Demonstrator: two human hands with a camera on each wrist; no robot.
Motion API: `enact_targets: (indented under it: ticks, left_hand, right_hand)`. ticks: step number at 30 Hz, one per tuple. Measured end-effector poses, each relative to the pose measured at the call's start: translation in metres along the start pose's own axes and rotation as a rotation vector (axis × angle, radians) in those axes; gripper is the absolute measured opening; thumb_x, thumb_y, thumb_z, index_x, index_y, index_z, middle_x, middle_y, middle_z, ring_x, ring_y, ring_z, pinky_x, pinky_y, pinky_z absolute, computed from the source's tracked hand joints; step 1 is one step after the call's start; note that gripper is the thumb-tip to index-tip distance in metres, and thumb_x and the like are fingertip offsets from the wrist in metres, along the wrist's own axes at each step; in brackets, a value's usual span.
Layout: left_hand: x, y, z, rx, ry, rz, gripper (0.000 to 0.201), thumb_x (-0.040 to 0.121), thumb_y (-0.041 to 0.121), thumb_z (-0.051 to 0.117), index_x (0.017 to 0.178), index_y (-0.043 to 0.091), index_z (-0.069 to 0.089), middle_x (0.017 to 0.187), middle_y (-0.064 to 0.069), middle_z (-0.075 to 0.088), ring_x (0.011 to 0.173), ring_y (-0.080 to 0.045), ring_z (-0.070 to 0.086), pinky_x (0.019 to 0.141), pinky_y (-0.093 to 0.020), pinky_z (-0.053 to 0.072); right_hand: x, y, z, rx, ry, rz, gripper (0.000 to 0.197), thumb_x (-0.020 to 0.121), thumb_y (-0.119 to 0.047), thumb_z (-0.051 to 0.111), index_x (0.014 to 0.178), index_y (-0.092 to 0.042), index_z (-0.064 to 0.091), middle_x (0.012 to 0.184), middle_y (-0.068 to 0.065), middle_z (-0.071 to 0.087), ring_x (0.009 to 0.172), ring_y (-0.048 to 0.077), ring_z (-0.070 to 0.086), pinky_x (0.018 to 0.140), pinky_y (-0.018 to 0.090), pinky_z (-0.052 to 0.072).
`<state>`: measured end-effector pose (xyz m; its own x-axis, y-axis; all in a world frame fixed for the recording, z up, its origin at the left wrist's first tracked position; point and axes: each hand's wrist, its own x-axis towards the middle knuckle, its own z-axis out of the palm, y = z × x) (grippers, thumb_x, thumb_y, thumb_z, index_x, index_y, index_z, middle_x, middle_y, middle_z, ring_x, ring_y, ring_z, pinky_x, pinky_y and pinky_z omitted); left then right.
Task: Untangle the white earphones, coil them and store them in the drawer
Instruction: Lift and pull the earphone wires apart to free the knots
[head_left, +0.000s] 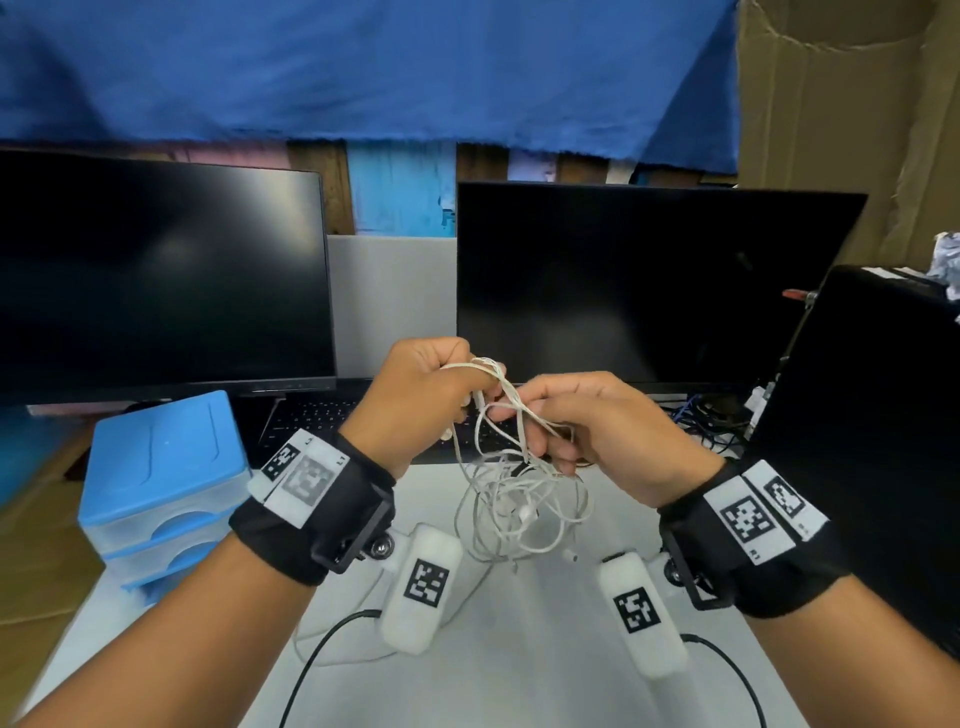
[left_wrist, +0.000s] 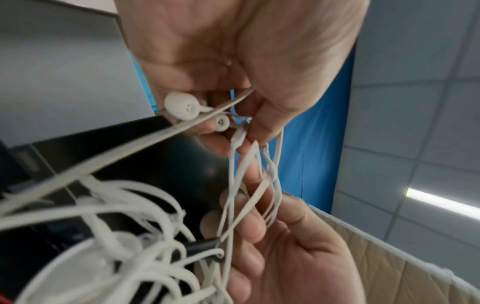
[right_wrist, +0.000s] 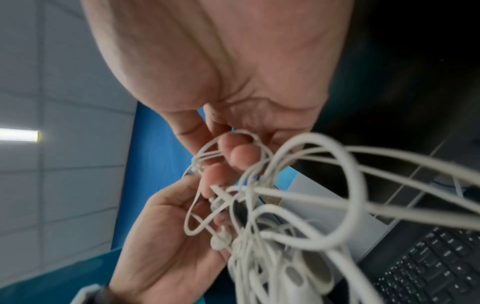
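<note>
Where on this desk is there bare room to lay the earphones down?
Bare white desk shows between the forearms, in front of the hanging earphones. The strip beside the blue drawer unit is narrower. Farther back it is crowded: keyboard, two monitors. Both the left hand and right hand grip cable.

1. Two dark monitors are seen: one (head_left: 161, 275) to the left of the keyboard (head_left: 311, 421), one (head_left: 654, 286) behind it to the right.
2. One keyboard is counted.
3. One blue drawer unit (head_left: 166, 488) is placed left of the keyboard, with two drawer fronts visible.
4. One tangle of white earphones (head_left: 519, 499) is held in front of the keyboard.
5. Two hands are counted: the left hand (head_left: 421, 400) and the right hand (head_left: 608, 431).
</note>
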<state>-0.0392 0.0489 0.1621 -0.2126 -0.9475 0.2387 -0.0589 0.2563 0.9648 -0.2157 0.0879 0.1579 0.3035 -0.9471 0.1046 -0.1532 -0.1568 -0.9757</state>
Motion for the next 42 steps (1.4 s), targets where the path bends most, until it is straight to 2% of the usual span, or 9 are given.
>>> enact_targets:
  ticks: [3, 8, 13, 17, 22, 27, 31, 34, 42]
  left_hand:
    - [0.003, 0.000, 0.000, -0.126, -0.035, -0.092, 0.027, 0.068, 0.008, 0.061, 0.044, 0.012, 0.048, 0.062, -0.016, 0.051, 0.053, -0.020, 0.047, 0.046, -0.025, 0.031]
    - [0.003, 0.000, 0.000, -0.078, -0.041, -0.108, 0.033, 0.075, 0.009, 0.059, 0.044, 0.014, 0.049, 0.048, -0.003, 0.044, 0.048, -0.016, 0.037, 0.044, -0.024, 0.026]
    - [-0.002, -0.001, 0.003, 0.008, -0.059, -0.090, 0.028, 0.074, 0.024, 0.064, 0.058, 0.002, 0.059, 0.050, -0.003, 0.047, 0.043, -0.012, 0.038, 0.041, -0.023, 0.028]
    - [-0.003, -0.002, 0.009, -0.019, -0.038, -0.037, 0.035, 0.083, 0.015, 0.065, 0.074, -0.017, 0.059, 0.049, -0.005, 0.048, 0.045, -0.011, 0.040, 0.043, -0.018, 0.033]
    - [0.002, -0.005, 0.005, -0.101, 0.036, -0.067, 0.038, 0.083, 0.008, 0.064, 0.047, 0.012, 0.055, 0.049, -0.005, 0.045, 0.050, -0.015, 0.044, 0.045, -0.023, 0.033]
    - [0.007, -0.010, 0.001, -0.326, 0.043, -0.170, 0.042, 0.081, -0.003, 0.057, 0.048, 0.017, 0.042, 0.050, -0.002, 0.036, 0.041, -0.016, 0.039, 0.047, -0.026, 0.026]
    - [0.009, -0.013, -0.003, -0.284, -0.035, -0.209, 0.032, 0.082, -0.002, 0.053, 0.061, 0.016, 0.037, 0.050, 0.002, 0.034, 0.034, -0.010, 0.022, 0.044, -0.023, 0.015]
    - [0.006, -0.011, -0.007, -0.276, -0.161, -0.254, 0.021, 0.083, 0.000, 0.055, 0.070, 0.016, 0.052, 0.052, 0.002, 0.033, 0.035, -0.008, 0.022, 0.042, -0.022, 0.015]
    - [0.002, -0.007, -0.010, -0.353, -0.379, -0.274, 0.030, 0.088, 0.038, 0.056, 0.068, 0.016, 0.050, 0.050, 0.006, 0.030, 0.037, -0.005, 0.022, 0.044, -0.021, 0.014]
  right_hand:
    - [0.001, 0.001, -0.007, 0.155, -0.039, -0.001, 0.020, 0.083, -0.006, 0.053, 0.093, -0.003, 0.070, 0.066, 0.010, 0.053, 0.055, 0.017, 0.039, 0.048, 0.025, 0.036]
    - [0.001, 0.003, -0.013, 0.180, -0.106, -0.038, 0.047, 0.080, 0.002, 0.058, 0.124, -0.011, 0.064, 0.069, 0.010, 0.057, 0.052, 0.016, 0.045, 0.047, 0.026, 0.044]
    - [0.003, 0.004, -0.009, 0.038, -0.011, -0.098, 0.035, 0.079, -0.001, 0.075, 0.113, -0.004, 0.067, 0.056, -0.003, 0.052, 0.045, 0.005, 0.044, 0.041, 0.016, 0.034]
    - [0.002, 0.004, 0.001, 0.061, 0.107, -0.121, 0.006, 0.087, 0.007, 0.065, 0.093, 0.006, 0.065, 0.053, -0.003, 0.059, 0.036, -0.001, 0.044, 0.041, 0.007, 0.034]
    - [0.004, 0.008, -0.003, 0.056, 0.150, -0.099, 0.015, 0.083, -0.006, 0.073, 0.078, -0.003, 0.059, 0.048, -0.003, 0.047, 0.038, 0.006, 0.036, 0.039, 0.016, 0.029]
    - [0.003, 0.013, -0.012, -0.010, 0.135, -0.093, 0.005, 0.085, -0.002, 0.072, 0.084, 0.000, 0.067, 0.063, 0.010, 0.062, 0.053, 0.017, 0.056, 0.055, 0.027, 0.050]
    - [0.003, 0.017, -0.015, 0.022, 0.179, -0.105, 0.007, 0.088, -0.004, 0.068, 0.086, 0.002, 0.070, 0.081, 0.015, 0.067, 0.075, 0.027, 0.061, 0.077, 0.036, 0.053]
    - [0.003, 0.015, -0.015, 0.163, 0.169, -0.150, 0.008, 0.088, -0.008, 0.063, 0.085, -0.002, 0.067, 0.091, 0.017, 0.069, 0.084, 0.024, 0.062, 0.085, 0.038, 0.052]
    - [0.005, 0.012, -0.010, 0.434, 0.111, -0.197, 0.008, 0.088, -0.009, 0.058, 0.081, -0.007, 0.062, 0.060, 0.002, 0.046, 0.063, 0.017, 0.053, 0.075, 0.034, 0.042]
